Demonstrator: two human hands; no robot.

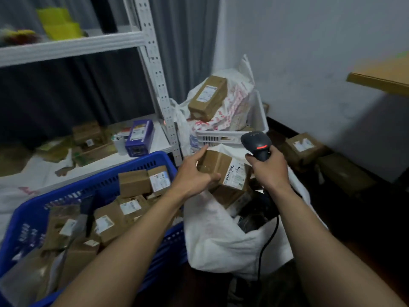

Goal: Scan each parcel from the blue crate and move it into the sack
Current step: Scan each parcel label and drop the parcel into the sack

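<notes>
Now we judge the scan step in hand: our left hand (194, 175) pinches a parcel (223, 171) at frame centre above the sack (221, 235) mouth, our right hand (269, 168) grips the scanner (256, 141) beside its label; next, drop it straight down, clear of the blue crate (143, 160) rim at left.

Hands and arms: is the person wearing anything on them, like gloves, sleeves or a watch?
The left forearm and right forearm are bare to the frame's edge, with no sleeves showing. The left hand and right hand wear no gloves; no watch, ring or wristband is visible.
</notes>
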